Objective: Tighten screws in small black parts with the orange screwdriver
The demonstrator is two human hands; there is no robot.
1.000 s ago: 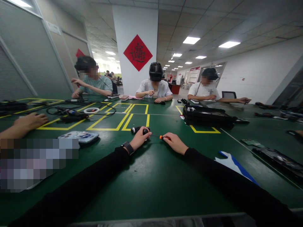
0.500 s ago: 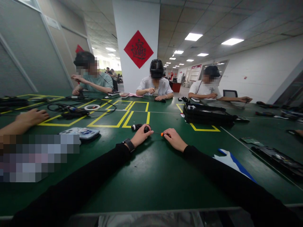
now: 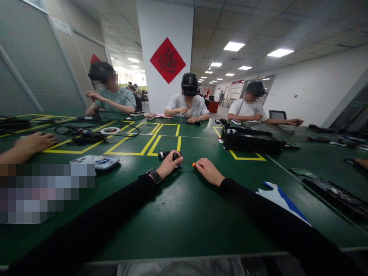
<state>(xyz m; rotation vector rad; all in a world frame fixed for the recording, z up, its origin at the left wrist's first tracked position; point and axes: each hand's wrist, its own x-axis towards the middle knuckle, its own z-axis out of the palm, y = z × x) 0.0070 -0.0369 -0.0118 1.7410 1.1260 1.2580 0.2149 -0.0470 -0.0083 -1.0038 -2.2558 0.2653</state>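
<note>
My left hand [image 3: 169, 165] is closed on a small black part [image 3: 175, 156], mostly covered by its fingers. My right hand [image 3: 209, 171] grips a screwdriver by its orange and black handle [image 3: 194, 165]. The thin shaft points left, and its tip is at the black part in my left hand. Just behind my left hand, a black and white cylinder [image 3: 162, 155] lies on the green table [image 3: 172, 226].
A black open case [image 3: 253, 138] lies beyond my right hand. A blue and white piece [image 3: 283, 199] and a dark device [image 3: 336, 193] are at the right. At the left are a printed case [image 3: 99, 162], tangled cables [image 3: 83, 134], tape [image 3: 110, 130] and another person's hand [image 3: 36, 142].
The screwdriver's handle has dipped slightly, so its shaft slopes more. My left hand still holds the black part. The whole view has shifted slightly.
</note>
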